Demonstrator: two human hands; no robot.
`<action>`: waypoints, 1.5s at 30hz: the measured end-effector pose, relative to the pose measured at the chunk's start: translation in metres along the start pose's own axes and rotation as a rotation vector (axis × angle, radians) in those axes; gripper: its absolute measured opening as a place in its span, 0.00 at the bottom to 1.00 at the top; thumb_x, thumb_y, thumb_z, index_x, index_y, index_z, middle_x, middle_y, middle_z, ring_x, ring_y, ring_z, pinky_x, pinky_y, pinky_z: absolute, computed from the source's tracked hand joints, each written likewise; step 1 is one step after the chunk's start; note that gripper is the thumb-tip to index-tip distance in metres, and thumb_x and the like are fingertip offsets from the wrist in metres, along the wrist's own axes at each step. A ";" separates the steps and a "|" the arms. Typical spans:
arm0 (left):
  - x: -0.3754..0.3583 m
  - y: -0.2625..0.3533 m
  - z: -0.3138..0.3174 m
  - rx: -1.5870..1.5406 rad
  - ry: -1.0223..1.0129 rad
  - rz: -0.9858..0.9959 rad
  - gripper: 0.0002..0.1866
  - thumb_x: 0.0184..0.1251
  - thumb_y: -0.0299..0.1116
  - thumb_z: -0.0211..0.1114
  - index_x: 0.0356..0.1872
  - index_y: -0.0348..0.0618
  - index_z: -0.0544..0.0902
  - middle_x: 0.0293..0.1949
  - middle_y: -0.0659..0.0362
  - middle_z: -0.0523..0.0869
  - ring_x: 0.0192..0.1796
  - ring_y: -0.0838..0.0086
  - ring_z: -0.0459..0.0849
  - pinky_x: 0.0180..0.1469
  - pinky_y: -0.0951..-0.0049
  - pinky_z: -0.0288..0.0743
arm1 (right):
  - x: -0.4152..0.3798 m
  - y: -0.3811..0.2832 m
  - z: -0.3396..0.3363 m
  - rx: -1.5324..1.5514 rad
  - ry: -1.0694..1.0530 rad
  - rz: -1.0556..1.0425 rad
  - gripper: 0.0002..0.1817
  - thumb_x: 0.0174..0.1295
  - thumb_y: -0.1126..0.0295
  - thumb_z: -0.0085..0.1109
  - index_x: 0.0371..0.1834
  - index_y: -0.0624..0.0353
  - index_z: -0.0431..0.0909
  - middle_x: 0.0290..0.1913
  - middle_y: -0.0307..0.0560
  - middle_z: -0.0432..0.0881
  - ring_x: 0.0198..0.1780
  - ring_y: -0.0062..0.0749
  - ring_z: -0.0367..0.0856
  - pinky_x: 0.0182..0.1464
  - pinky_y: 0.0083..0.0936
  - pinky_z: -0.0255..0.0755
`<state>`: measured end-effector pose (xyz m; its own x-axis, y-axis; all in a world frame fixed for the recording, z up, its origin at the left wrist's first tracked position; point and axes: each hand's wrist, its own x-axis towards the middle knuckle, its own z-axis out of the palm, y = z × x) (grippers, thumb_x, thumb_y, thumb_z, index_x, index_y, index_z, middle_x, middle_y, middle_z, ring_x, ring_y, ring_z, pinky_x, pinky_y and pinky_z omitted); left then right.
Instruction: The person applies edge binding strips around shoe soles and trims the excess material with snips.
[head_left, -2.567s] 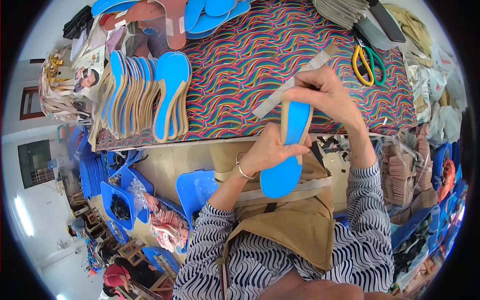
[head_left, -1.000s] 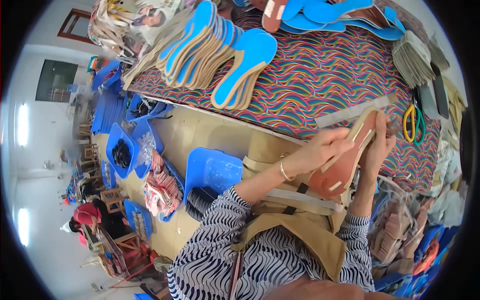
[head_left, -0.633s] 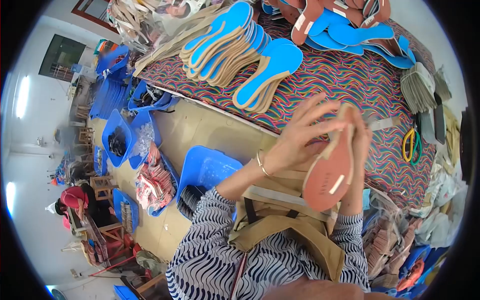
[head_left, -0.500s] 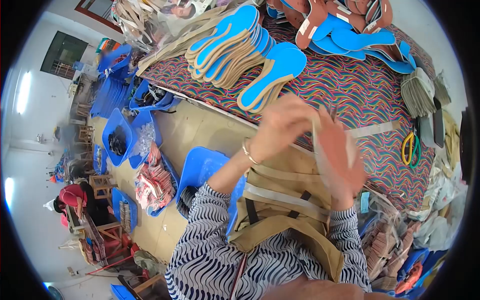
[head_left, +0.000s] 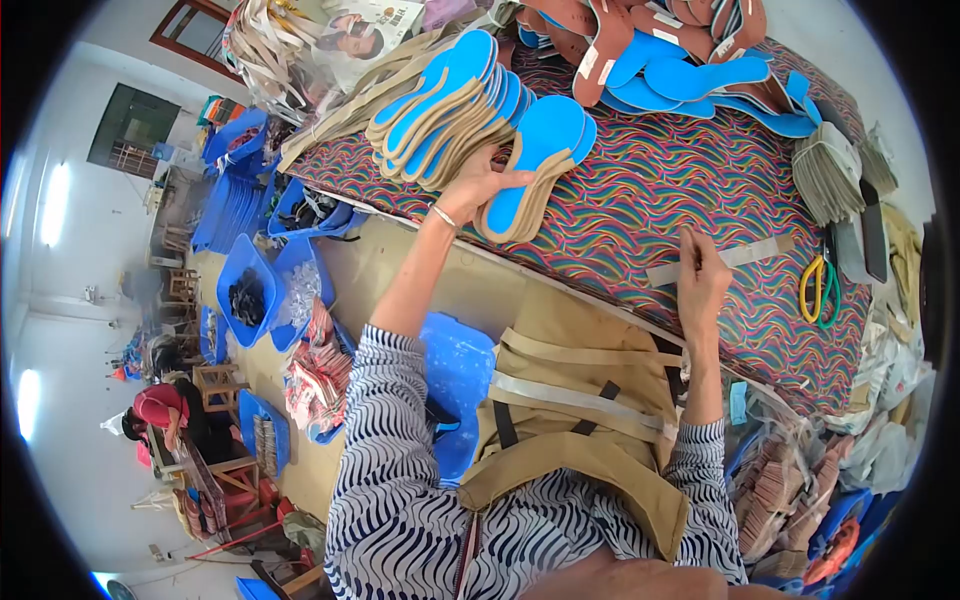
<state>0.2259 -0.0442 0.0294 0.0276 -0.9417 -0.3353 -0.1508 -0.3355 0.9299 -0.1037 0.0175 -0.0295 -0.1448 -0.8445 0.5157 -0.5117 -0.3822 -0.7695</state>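
My left hand (head_left: 476, 187) reaches to a small stack of blue-topped insoles (head_left: 548, 135) with tan edges. Its thumb lies over the stack's left side and the other fingers go down beside it, partly hidden. Just left of that hand stands a bigger fanned stack of the same insoles (head_left: 440, 105). My right hand (head_left: 704, 272) is closed, fingertips pinched together, over a pale flat strip (head_left: 757, 252) on the patterned table cover; whatever it may hold is too small to make out.
Brown and blue insoles (head_left: 690, 75) pile up at the back. Yellow-and-green-handled scissors (head_left: 820, 290) and a bundle of grey pieces (head_left: 828, 175) lie at right. A tan apron (head_left: 570, 375) covers my lap. Blue bins (head_left: 455, 350) stand left of the table; a person (head_left: 165, 405) works farther off.
My hands were together above the apron, near a blurred reddish-brown shape. Now they are apart: the left has moved to the small insole stack, the right is lower over the strip.
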 end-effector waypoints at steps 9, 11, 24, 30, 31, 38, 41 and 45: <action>-0.030 0.039 0.069 0.641 0.235 0.411 0.41 0.45 0.30 0.77 0.63 0.35 0.69 0.49 0.49 0.83 0.48 0.57 0.83 0.51 0.62 0.77 | -0.001 0.001 -0.012 0.108 0.079 0.062 0.07 0.69 0.71 0.60 0.37 0.65 0.80 0.20 0.35 0.64 0.24 0.15 0.56 0.24 0.18 0.54; -0.041 0.048 0.083 0.820 0.379 0.502 0.41 0.45 0.30 0.75 0.64 0.35 0.67 0.49 0.47 0.82 0.49 0.51 0.83 0.49 0.59 0.77 | -0.001 0.002 -0.015 0.126 0.065 0.109 0.08 0.69 0.71 0.60 0.36 0.65 0.80 0.20 0.34 0.64 0.24 0.15 0.56 0.25 0.18 0.53; -0.003 0.008 0.087 0.934 0.344 0.476 0.29 0.50 0.39 0.77 0.49 0.37 0.73 0.43 0.43 0.83 0.47 0.49 0.83 0.47 0.54 0.76 | 0.003 0.003 -0.010 0.195 0.007 0.241 0.10 0.69 0.69 0.60 0.34 0.65 0.81 0.21 0.30 0.65 0.24 0.13 0.55 0.25 0.20 0.51; -0.005 0.013 0.086 0.946 0.363 0.590 0.27 0.53 0.39 0.75 0.49 0.37 0.72 0.41 0.45 0.82 0.49 0.47 0.82 0.46 0.52 0.76 | 0.002 0.001 -0.007 0.207 0.007 0.227 0.10 0.70 0.69 0.59 0.39 0.67 0.82 0.22 0.31 0.67 0.26 0.13 0.55 0.26 0.19 0.51; 0.000 0.007 0.086 0.968 0.332 0.522 0.29 0.52 0.40 0.76 0.50 0.37 0.72 0.41 0.44 0.83 0.47 0.48 0.82 0.47 0.53 0.76 | 0.004 -0.002 -0.007 0.207 0.024 0.240 0.10 0.70 0.70 0.59 0.39 0.67 0.82 0.23 0.31 0.67 0.27 0.13 0.55 0.27 0.20 0.51; 0.006 0.028 0.063 0.732 0.115 0.408 0.32 0.45 0.44 0.78 0.47 0.35 0.76 0.40 0.43 0.85 0.46 0.46 0.83 0.48 0.54 0.76 | 0.004 -0.002 -0.002 0.137 -0.001 0.233 0.09 0.71 0.71 0.56 0.39 0.68 0.81 0.22 0.33 0.65 0.26 0.15 0.56 0.26 0.20 0.51; -0.011 0.028 0.075 0.779 0.169 0.389 0.33 0.47 0.43 0.77 0.51 0.36 0.74 0.42 0.43 0.84 0.47 0.46 0.83 0.48 0.54 0.76 | 0.008 -0.014 0.007 0.044 0.036 0.102 0.06 0.68 0.74 0.59 0.43 0.63 0.82 0.27 0.36 0.72 0.25 0.18 0.64 0.27 0.19 0.61; -0.016 0.010 0.089 0.866 0.218 0.434 0.35 0.50 0.37 0.76 0.58 0.39 0.68 0.50 0.44 0.82 0.49 0.47 0.83 0.48 0.53 0.77 | 0.025 -0.028 0.030 -0.084 -0.054 -0.291 0.15 0.59 0.81 0.64 0.49 0.55 0.82 0.47 0.43 0.78 0.26 0.23 0.77 0.28 0.22 0.71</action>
<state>0.1357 -0.0303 0.0309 -0.0334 -0.9917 0.1240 -0.8582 0.0921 0.5050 -0.0674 -0.0043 -0.0069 0.0617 -0.7238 0.6872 -0.5937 -0.5801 -0.5577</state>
